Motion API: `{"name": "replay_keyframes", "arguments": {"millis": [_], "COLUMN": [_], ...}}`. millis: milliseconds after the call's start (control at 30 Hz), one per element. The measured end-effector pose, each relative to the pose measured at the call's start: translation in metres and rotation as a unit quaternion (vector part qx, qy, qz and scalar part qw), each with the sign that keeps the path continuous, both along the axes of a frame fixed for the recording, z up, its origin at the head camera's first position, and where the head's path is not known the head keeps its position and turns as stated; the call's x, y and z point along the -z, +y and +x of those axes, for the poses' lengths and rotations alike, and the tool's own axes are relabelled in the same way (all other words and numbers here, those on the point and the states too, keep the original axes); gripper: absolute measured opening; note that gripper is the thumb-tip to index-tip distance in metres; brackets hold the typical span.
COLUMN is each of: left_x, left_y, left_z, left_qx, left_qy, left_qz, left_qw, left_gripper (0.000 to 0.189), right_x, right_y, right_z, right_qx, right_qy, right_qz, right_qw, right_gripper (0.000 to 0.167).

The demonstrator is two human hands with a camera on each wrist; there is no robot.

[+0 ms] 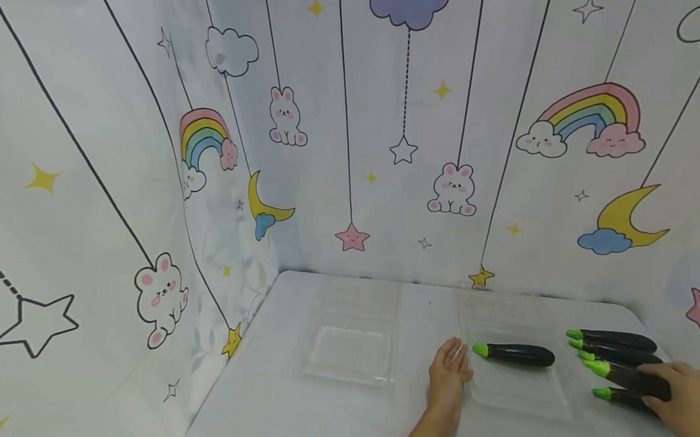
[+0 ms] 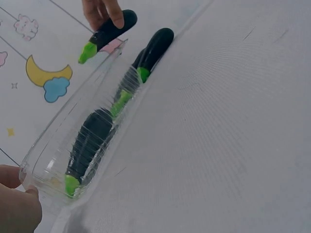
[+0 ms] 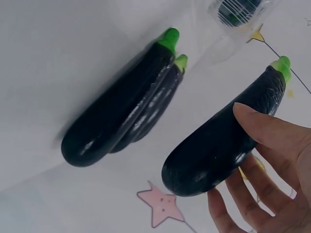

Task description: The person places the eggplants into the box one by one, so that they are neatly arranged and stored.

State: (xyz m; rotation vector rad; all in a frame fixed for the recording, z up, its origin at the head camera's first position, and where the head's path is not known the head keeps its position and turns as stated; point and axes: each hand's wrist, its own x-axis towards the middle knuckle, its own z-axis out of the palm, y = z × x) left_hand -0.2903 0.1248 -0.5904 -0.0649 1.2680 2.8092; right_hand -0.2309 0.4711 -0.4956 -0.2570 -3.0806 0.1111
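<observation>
My right hand (image 1: pixel 697 397) grips a dark eggplant (image 1: pixel 634 381) with a bright green stem, thumb on one side and fingers on the other. In the right wrist view this eggplant (image 3: pixel 223 131) is held above the table, apart from the other eggplants (image 3: pixel 121 102) lying side by side. My left hand (image 1: pixel 445 379) is at the left edge of a clear plastic container (image 1: pixel 518 394), its thumb and finger pinching the rim in the left wrist view. One eggplant (image 1: pixel 515 355) lies inside that container, stem toward the left hand.
A second clear plastic container (image 1: pixel 348 356) with its lid folded back stands to the left on the white table (image 1: pixel 266 403). More eggplants (image 1: pixel 619 339) lie at the right of the table. White curtains (image 1: pixel 341 109) printed with rabbits, stars and rainbows rise behind and beside it.
</observation>
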Motion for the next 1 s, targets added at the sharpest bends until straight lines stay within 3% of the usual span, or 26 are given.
{"name": "replay_keyframes", "arguments": {"millis": [467,800,1000], "left_x": [0.002,0.001,0.000], "left_y": [0.000,0.002,-0.001], "left_z": [-0.001,-0.001,-0.001], "left_qx": [0.001,0.002,0.002], "left_qy": [-0.009,-0.015,-0.005], "left_qz": [0.002,-0.002,-0.006], "left_qw": [1.0000,0.9999,1.0000], "left_gripper": [0.072,0.071,0.070], "right_x": [-0.010,-0.006,-0.010], "right_y": [-0.031,-0.040,-0.050], "right_z": [0.001,-0.006,-0.012], "right_qx": [-0.009,-0.054,-0.074], "right_qy": [0.073,0.116,0.107], "right_qz": [-0.016,-0.024,-0.028], "right_qw": [0.9972,0.9915,0.9911], "right_gripper": [0.059,0.054,0.055]}}
